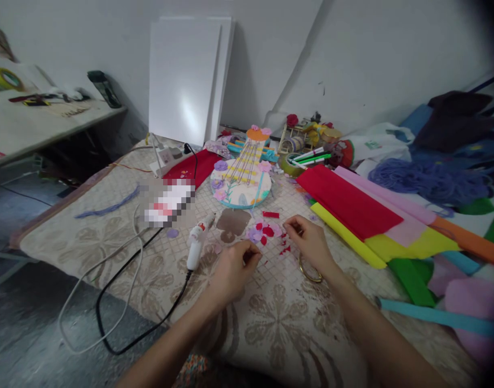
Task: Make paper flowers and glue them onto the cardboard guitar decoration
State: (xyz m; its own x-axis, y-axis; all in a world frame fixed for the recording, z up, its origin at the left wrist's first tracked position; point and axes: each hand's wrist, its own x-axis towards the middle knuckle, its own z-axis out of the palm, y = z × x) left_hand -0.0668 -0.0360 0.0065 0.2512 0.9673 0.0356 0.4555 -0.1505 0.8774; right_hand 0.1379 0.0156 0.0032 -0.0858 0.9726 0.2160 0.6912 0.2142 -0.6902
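Fingertips are curled toward thumbs on the left hand [236, 267] and right hand [311, 241], whether anything is pinched cannot be told, and the red petals [267, 231], at one o'clock from the left fingertips, are judged light, soft, easily creased, best taken by their edges.

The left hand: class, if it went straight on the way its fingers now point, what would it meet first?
The left hand would probably meet the small red scraps near the right hand; height is unclear, so it might pass above them.
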